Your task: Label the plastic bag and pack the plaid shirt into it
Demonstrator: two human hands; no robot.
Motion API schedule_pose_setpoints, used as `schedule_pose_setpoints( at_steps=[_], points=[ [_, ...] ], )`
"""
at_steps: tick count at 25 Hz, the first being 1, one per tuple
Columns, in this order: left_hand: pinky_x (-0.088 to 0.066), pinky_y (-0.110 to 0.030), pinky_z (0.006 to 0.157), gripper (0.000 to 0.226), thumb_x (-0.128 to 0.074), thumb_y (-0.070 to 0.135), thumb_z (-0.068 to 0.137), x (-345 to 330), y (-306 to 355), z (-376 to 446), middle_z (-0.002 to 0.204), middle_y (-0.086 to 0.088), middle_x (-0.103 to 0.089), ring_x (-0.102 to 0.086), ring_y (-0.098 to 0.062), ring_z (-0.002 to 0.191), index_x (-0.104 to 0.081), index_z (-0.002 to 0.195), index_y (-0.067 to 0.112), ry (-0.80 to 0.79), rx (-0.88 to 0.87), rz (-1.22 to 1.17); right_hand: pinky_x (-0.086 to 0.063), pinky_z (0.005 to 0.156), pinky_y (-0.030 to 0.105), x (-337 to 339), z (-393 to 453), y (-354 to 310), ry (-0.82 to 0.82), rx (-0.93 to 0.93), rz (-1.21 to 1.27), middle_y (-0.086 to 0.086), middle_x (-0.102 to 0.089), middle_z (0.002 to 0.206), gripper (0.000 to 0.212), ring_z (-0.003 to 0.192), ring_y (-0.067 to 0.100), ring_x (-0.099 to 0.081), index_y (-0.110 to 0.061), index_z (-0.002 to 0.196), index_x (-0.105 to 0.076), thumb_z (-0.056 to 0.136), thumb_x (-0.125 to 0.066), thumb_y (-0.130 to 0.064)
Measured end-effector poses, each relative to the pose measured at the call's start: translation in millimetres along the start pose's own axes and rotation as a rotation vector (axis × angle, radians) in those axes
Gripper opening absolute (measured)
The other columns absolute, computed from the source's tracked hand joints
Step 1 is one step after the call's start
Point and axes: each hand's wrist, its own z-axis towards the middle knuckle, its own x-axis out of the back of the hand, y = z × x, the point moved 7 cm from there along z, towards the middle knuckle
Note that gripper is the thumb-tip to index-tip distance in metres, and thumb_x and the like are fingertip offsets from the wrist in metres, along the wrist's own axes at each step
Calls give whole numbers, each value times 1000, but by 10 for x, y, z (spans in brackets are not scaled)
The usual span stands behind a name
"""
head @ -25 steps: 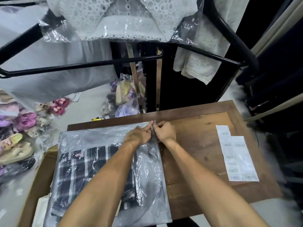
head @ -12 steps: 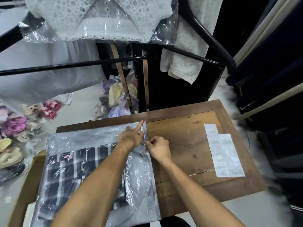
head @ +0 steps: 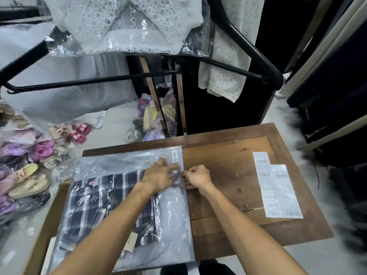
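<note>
Both hands have slid nearer along the bag's right edge since the earlier frames, from its far corner toward the middle of that edge, so the small barcode label [head: 175,157] on the far right corner now shows uncovered.

Nearest the camera, two bare forearms reach forward over one clear crinkled plastic bag [head: 172,225] lying flat on the left part of a dark brown wooden table [head: 234,171]. Inside the bag lies one folded navy-and-white plaid shirt [head: 103,199], filling its left and middle part; the right strip of the bag is without cloth. A beige paper tag [head: 130,242] shows through the plastic at the shirt's near edge.

The left hand [head: 159,176] lies palm down on the bag, fingers spread and pressing the plastic near its right edge. The right hand [head: 197,176] sits just beside it at the edge itself, fingers curled together and pinching the bag's rim; the exact fingertip contact is blurred.

On the right part of the table, well apart from the bag, lie two overlapping white sheets of barcode stickers [head: 278,187].

Farther off, on the pale floor at left, is a heap of bagged coloured shoes [head: 25,165], too many to count. Beyond the table stands one black metal clothes rail [head: 95,81], with a white lace garment in plastic wrap [head: 127,24] hanging above and one pale knitted cloth [head: 226,62] draped to its right.
</note>
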Motion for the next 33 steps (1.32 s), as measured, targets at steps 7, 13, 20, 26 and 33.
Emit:
schedule_pose_setpoints(
  at_steps=[7,13,20,26,33],
  points=[
    [-27,-68,118,86,-54,72,87,-329,7,-174,169,-2,8,2,-38,156,-2,154,58,-183,150,162,-65,57,37,-8,13,-54,-25,36,-79,11,-72,68,17,51,19,-71,-3,75,-72,90,-72,-12],
    [-21,-75,116,124,-72,76,71,-441,26,-197,166,-2,32,23,-37,154,22,150,57,-249,184,240,-66,59,40,-16,-129,10,-31,75,-194,15,-76,69,19,57,23,-76,-8,72,-69,89,-64,-10],
    [-28,-77,111,126,-74,75,69,-340,79,-273,168,-2,26,13,-36,156,17,153,55,-200,135,220,-66,62,43,-41,-410,185,52,106,-310,15,-77,68,17,58,24,-76,-12,64,-69,80,-69,-19],
    [-33,-74,110,129,-75,77,64,-356,28,-262,167,-5,16,7,-36,155,13,155,54,-158,96,202,-66,71,40,-27,-625,357,104,65,-393,3,-75,59,20,58,18,-75,-19,57,-72,76,-67,-22],
    [-25,-78,110,123,-65,87,63,-386,1,-291,169,-10,8,1,-41,155,6,157,51,-57,16,209,-64,75,37,4,-881,530,224,40,-422,0,-78,66,11,68,17,-76,-20,65,-77,76,-75,-23]
  ],
)
